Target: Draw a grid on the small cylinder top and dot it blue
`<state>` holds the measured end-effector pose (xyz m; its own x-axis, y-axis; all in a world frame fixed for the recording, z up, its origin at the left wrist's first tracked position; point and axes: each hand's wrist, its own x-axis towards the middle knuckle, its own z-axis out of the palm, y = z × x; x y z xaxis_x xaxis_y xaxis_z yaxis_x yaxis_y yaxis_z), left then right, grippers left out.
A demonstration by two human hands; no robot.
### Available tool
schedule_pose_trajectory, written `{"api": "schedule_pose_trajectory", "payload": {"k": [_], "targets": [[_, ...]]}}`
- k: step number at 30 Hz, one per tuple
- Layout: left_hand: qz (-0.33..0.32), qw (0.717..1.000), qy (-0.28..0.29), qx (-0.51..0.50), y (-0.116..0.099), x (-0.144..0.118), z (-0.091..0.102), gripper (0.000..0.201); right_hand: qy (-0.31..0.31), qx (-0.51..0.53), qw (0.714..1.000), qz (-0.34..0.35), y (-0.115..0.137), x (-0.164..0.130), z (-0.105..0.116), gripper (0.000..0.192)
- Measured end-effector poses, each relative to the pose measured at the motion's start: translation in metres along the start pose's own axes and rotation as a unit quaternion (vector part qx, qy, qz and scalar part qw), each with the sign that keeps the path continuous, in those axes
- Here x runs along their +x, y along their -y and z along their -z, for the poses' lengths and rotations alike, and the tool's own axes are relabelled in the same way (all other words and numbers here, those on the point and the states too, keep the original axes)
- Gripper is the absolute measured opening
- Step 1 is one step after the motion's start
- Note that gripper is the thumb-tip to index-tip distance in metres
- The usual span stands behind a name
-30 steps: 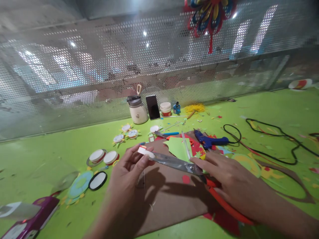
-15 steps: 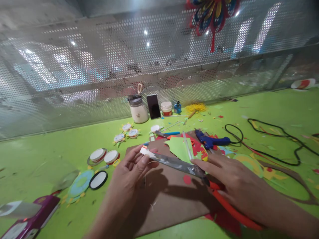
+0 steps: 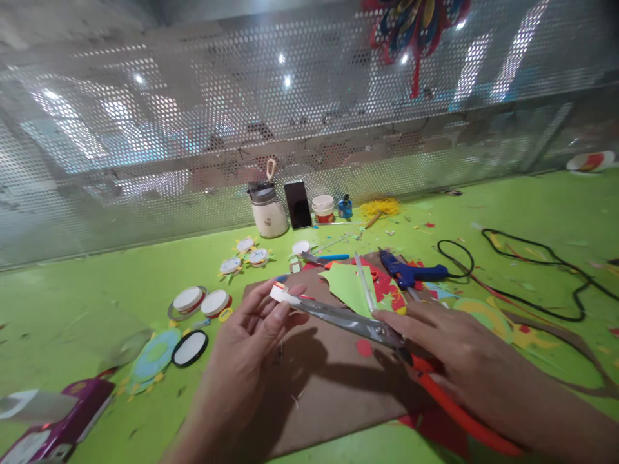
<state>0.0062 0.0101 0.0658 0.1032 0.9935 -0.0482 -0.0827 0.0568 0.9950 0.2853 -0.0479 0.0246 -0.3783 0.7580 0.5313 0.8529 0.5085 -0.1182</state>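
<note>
**Fingers pinching a small white piece at the scissor tips**

Fingers (image 3: 278, 308) of the left hand (image 3: 244, 351) closed in a pinch on a small white piece (image 3: 279, 294), thumb beneath and fingertips above, raised just over a brown cardboard sheet (image 3: 319, 386). Held so, probably, to keep the piece steady and clear of the clutter while the blades reach it. Right hand (image 3: 454, 354) wrapped around the orange handles of the scissors (image 3: 358, 322), forefinger stretched along the top toward the pivot (a grip that seems meant to steer the long blades). Blades nearly together, tips meeting the white piece at the left fingertips; impossible to tell whether the edge has bitten in.

Beyond the blades, on the cardboard: a green paper cutout (image 3: 351, 287) over red scraps. Just behind, resting on its side, a blue glue gun (image 3: 409, 272), its black cord (image 3: 527, 270) looping off across the green table (image 3: 97, 283). Left of the cardboard, round paper discs (image 3: 191, 348) with white centres, laid out flat, likely finished parts set aside. Against the perforated metal screen, well apart from both hands: a white jar (image 3: 267, 209) and a dark phone (image 3: 296, 205) propped upright.
</note>
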Motion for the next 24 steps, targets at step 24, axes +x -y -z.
{"api": "schedule_pose_trajectory", "payload": {"k": [24], "targets": [[0.023,0.998,0.001,-0.053,0.0015,-0.0055,0.0016,0.062,0.027,0.05,0.998,-0.015,-0.0008,-0.0046,0.0039,0.054]]}}
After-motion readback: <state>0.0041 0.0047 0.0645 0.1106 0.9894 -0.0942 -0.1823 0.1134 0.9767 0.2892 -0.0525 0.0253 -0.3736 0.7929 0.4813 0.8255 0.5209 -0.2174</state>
